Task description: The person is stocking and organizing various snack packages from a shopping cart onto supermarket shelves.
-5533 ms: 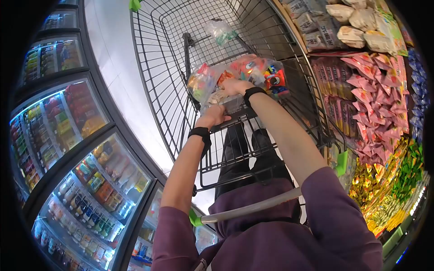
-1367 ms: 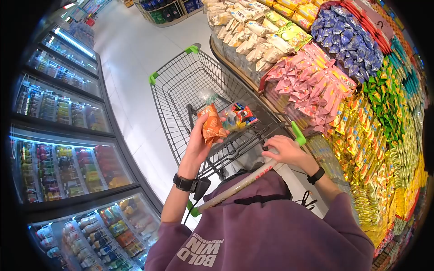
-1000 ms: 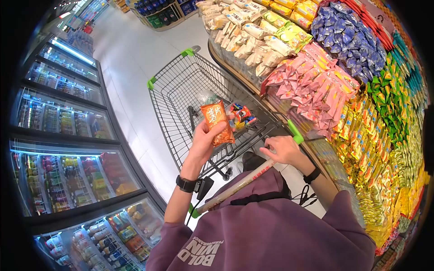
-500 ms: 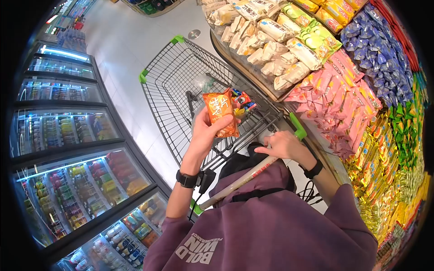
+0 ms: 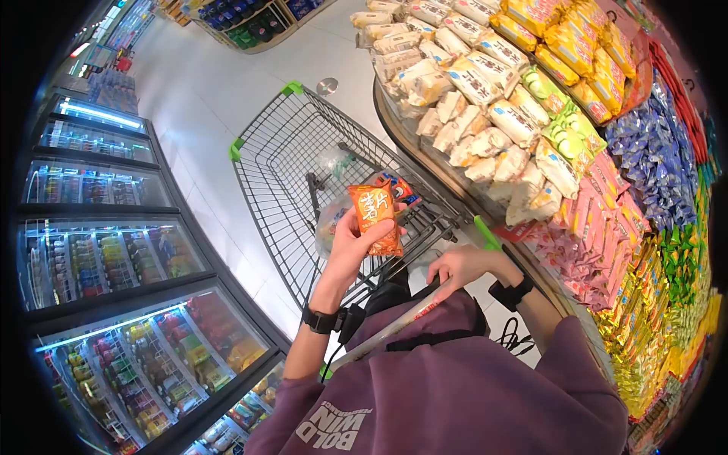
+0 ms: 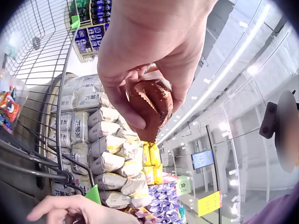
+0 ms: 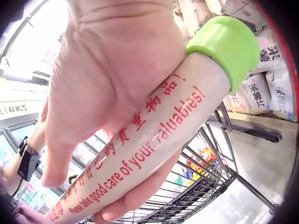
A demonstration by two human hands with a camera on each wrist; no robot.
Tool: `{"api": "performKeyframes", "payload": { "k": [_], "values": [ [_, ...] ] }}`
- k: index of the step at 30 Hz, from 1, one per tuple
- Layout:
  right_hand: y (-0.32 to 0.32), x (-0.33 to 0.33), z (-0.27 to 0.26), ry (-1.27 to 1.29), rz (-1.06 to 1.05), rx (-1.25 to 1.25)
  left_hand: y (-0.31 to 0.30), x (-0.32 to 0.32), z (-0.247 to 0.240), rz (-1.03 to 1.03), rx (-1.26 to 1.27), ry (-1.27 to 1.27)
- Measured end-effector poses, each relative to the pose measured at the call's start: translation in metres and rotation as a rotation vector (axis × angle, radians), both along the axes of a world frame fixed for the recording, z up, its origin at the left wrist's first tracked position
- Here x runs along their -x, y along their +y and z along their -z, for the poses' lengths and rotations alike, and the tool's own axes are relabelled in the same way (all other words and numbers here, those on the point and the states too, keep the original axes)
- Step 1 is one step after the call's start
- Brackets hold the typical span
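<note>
An orange chip bag (image 5: pixel 371 211) with large white characters is held upright over the near end of the shopping cart. My left hand (image 5: pixel 350 244) grips it, thumb across its front. From behind, in the left wrist view, the bag (image 6: pixel 161 105) shows its crimped seam between thumb and fingers. My right hand (image 5: pixel 469 265) is on the cart's push handle (image 5: pixel 402 320). The right wrist view shows fingers (image 7: pixel 140 191) wrapping under this pale tube (image 7: pixel 140 156) with red lettering, beside its green end cap (image 7: pixel 229 46). In the cart, a plastic bag of snacks (image 5: pixel 327 224) lies partly behind the chip bag.
The wire cart's green front corner (image 5: pixel 236 149) points up the aisle. On the right, a long bin holds white snack packs (image 5: pixel 478 80), pink packs (image 5: pixel 584 227) and gold ones (image 5: pixel 626 341). Glass-door coolers (image 5: pixel 140 356) line the left side. Drink shelves (image 5: pixel 239 26) stand at the far end.
Both hands were down in the cart among the snacks; the left then came up with the chip bag and turned its front upward, while the right moved to the handle. The view shifted along the aisle.
</note>
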State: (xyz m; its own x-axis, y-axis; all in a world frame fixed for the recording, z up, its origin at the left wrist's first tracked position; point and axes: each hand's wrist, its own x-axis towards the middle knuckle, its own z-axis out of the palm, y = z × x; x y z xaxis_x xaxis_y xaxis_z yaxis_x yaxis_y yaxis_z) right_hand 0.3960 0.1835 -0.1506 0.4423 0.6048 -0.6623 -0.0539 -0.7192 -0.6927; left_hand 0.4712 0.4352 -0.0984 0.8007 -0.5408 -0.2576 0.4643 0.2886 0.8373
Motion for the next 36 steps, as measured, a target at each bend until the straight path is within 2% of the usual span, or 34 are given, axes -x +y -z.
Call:
{"api": "performKeyframes", "payload": {
  "k": [5,9,17,26,29,33,36],
  "values": [
    [0.034,-0.057,0.010,0.203,0.043,-0.037,0.035,-0.044,-0.001,0.071,0.018,-0.055],
    [0.061,-0.088,0.009,0.265,0.097,-0.128,0.062,-0.074,-0.009,0.100,-0.046,-0.077],
    [0.089,-0.133,0.025,0.176,0.180,-0.208,0.080,-0.149,-0.011,0.170,-0.036,-0.109],
    [0.107,-0.202,0.024,0.202,0.238,-0.139,0.082,-0.245,-0.006,0.243,-0.088,-0.087],
    [0.112,-0.217,0.033,0.071,0.236,-0.187,0.081,-0.274,-0.004,0.278,-0.091,-0.074],
    [0.119,-0.242,0.037,0.038,0.199,-0.189,0.082,-0.309,0.000,0.254,-0.140,-0.082],
    [0.124,-0.255,0.041,0.028,0.259,-0.196,0.089,-0.333,-0.012,0.202,-0.133,-0.091]
  ]
}}
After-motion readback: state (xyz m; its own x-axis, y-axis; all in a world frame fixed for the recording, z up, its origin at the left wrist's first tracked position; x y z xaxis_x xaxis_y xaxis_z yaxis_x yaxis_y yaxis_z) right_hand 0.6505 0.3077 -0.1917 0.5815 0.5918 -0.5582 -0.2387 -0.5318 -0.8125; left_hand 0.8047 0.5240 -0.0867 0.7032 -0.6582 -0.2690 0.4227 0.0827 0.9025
